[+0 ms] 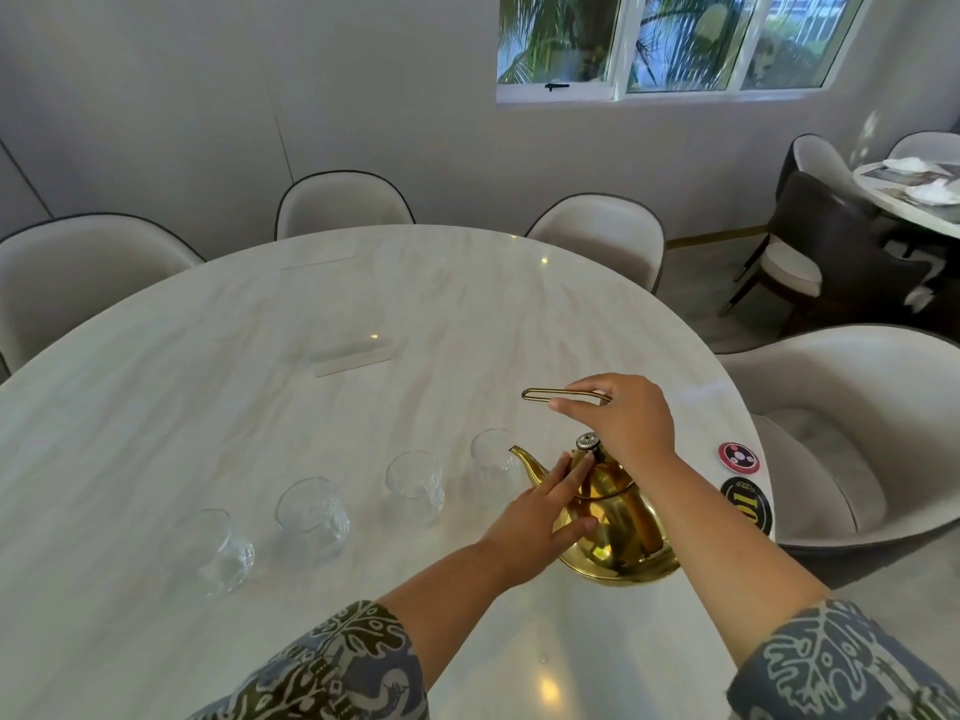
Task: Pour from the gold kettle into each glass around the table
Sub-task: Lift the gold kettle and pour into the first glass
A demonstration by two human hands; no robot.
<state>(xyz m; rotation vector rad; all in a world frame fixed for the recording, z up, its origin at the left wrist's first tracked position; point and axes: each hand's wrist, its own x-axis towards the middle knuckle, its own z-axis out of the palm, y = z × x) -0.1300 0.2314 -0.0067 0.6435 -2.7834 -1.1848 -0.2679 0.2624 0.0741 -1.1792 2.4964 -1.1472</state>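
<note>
Head view: my right hand [626, 420] grips the gold kettle [613, 527] handle [550, 394]; left hand [540, 511], fingers spread, steadies the lid. I would lift level, spout toward the nearest glass [493, 452].

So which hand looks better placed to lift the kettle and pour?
The right hand: it already grips the raised handle above the gold kettle. The left hand only rests flat against its lid and side.

Bare forearms, short blue-grey sleeves [332, 667], leaf-like print, perhaps olive accents
</note>
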